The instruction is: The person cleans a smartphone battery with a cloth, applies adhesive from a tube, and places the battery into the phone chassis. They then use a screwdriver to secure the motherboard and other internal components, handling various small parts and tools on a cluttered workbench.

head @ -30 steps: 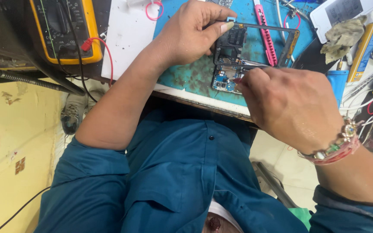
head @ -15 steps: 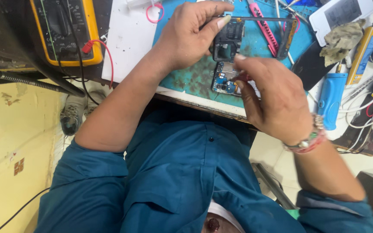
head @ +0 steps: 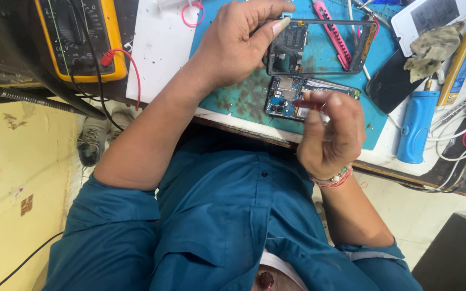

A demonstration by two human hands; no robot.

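My left hand (head: 238, 43) grips the left end of a thin black phone frame (head: 324, 72) and holds it just above the teal work mat (head: 244, 94). Below the frame lies an opened phone body (head: 284, 99) with its circuit board showing. My right hand (head: 333, 137), with a beaded bracelet at the wrist, hovers at the near edge of that phone body. Its fingers pinch a small red-handled tool (head: 304, 103), whose tip is hidden.
A yellow multimeter (head: 76, 37) with a red lead sits at the far left, next to a white board (head: 160, 48). A pink tool (head: 333, 35), a dirty cloth (head: 432, 48), a blue cylinder (head: 415, 126), a yellow bottle (head: 459, 59) and white cables crowd the right.
The black frame, earlier over the phone body, has come away and now sits farther from me in my left hand. My right hand has drawn back toward my body.
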